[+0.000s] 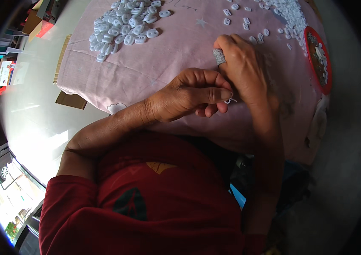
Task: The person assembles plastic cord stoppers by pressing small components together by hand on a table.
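Between thumb and fingers, my left hand (195, 93) pinches a small white plastic piece (227, 101), with a thin ridged metal bit, like a screw or spring, showing beside it. My right hand (244, 63) is just beyond and to the right, its fingers curled; whatever they hold is hidden. A grey wrapping (219, 56) covers one finger of that hand. At the upper left of the pink cloth lies a heap of small white oval plastic pieces (123, 25) with holes in them. More loose white pieces (288, 19) spread across the upper right.
A round red-rimmed tray (328, 87) at the table's right edge holds metal bits and some white pieces. The pink cloth (180, 46) covers the table. Cardboard (71, 100) shows past its left edge, and boxes (6, 74) stand farther left.
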Demonstrator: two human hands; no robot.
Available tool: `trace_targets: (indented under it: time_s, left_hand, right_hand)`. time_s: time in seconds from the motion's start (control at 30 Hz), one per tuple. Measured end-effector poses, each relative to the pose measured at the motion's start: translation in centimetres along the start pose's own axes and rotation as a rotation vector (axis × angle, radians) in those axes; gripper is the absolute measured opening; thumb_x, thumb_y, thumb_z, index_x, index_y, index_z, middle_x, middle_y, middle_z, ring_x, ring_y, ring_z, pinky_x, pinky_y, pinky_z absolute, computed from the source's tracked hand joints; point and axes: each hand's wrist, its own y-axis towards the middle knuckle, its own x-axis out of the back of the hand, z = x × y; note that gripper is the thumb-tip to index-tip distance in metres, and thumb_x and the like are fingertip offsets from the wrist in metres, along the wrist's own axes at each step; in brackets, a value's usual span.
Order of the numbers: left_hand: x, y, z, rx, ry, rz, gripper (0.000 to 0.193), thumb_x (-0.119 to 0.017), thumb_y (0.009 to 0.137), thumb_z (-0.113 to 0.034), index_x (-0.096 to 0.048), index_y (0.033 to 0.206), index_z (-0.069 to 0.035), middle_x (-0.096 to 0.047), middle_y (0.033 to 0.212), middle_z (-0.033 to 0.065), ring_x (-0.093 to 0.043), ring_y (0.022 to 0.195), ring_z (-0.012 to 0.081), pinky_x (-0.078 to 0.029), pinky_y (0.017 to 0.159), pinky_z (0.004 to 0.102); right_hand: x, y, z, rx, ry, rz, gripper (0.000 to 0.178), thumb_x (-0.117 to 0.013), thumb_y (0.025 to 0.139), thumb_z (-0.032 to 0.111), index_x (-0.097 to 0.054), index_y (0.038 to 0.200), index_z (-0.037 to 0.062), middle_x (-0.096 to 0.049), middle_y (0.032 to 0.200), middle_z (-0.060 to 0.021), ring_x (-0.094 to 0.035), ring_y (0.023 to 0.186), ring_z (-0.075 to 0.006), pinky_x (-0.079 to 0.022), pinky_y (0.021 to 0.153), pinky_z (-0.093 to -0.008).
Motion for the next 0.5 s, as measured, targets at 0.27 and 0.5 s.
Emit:
trace_targets:
  time_s: [0.27,0.5]
  left_hand:
    - [0.0,0.0,0.5,-0.042,0.094,-0.015,0.017,-0.057,0.096,-0.018,-0.058,0.103,-0.003,-0.067,0.087,0.005,-0.062,0.072,0.0058,-0.047,0.06,0.0188]
    - [-1.0,1.2,0.7,-0.008,0.042,-0.115,0.014,-0.058,0.095,-0.017,-0.058,0.106,-0.007,-0.066,0.086,0.0038,-0.056,0.065,0.0054,-0.041,0.055,0.0182]
  right_hand:
    - [5.7,-9.8,-5.6,-0.537,0.061,-0.13,0.018,-0.057,0.082,0.002,-0.058,0.1,0.002,-0.063,0.085,-0.0145,-0.063,0.079,-0.0213,-0.048,0.073,-0.0327]
    - [4.2,-15.0,-5.2,-0.719,0.195,-0.358,0.02,-0.056,0.082,0.001,-0.062,0.102,0.0002,-0.065,0.091,-0.0054,-0.059,0.083,-0.0135,-0.047,0.074,-0.0286]
